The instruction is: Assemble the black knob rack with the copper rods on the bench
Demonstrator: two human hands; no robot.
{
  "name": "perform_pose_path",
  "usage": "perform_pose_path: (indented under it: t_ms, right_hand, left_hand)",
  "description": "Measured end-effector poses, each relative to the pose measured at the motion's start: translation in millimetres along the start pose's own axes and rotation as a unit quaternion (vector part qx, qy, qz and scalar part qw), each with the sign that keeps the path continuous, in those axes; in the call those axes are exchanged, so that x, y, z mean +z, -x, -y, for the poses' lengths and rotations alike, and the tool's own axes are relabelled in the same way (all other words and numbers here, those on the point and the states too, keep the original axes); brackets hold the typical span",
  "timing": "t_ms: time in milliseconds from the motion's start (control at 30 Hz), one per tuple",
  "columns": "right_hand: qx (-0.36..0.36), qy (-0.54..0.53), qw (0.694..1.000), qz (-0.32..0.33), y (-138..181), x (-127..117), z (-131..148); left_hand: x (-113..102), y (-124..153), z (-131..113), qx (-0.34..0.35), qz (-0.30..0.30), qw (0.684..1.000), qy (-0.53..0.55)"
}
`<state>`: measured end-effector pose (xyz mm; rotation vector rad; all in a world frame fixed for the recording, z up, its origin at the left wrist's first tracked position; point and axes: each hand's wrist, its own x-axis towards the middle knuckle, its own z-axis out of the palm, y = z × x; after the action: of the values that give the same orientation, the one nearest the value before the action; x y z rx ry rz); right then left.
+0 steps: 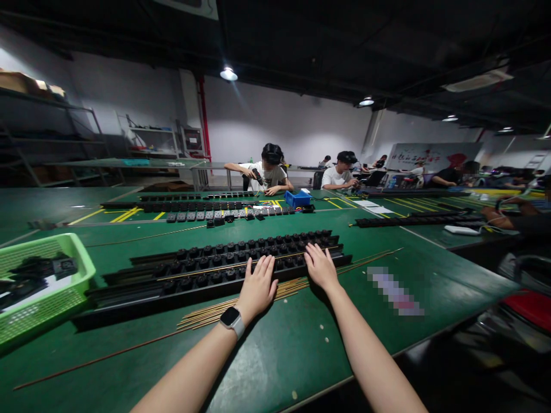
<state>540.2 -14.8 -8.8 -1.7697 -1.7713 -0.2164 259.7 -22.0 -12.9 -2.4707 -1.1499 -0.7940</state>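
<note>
The fingers of the left hand (257,285) lie extended over the nearest black rails (189,293), thumb apart; those of the right hand (321,268), a little farther along, are likewise straight and lightly spread. Neither set is curled into a fist. A thin brass rod (193,273) runs lengthwise along the rails beneath both sets of fingertips — whether they press it or merely rest there, I cannot tell. Having the hands apart would suit so slender a rod, since it is supported at two places rather than one.

The rails lie side by side under and beyond the fingers, probably so their rows of round black parts (201,281) can all be reached from one seat. Just on the near side of the left fingers, a loose bundle of brass rods (215,312) rests on the desk (279,358), seemingly placed there for easy picking. Well to the left of the fingers stands a green basket (84,258) of dark pieces — off to the side, likely to leave the rails room.
</note>
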Motion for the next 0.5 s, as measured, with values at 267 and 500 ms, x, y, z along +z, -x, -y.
perform_pose_path:
  t_ms: [267, 500]
  right_hand:
    - [-0.067, -0.010, 0.997, 0.025, 2.0, -4.2, 14.3]
    - [-0.115, -0.017, 0.993, 0.035, 5.1, -2.8, 30.4]
  left_hand:
    - [-0.6, -0.4, -0.5, 0.001, 0.001, 1.000, 0.002]
    - [1.1, -0.2, 0.2, 0.002, 0.003, 1.000, 0.001]
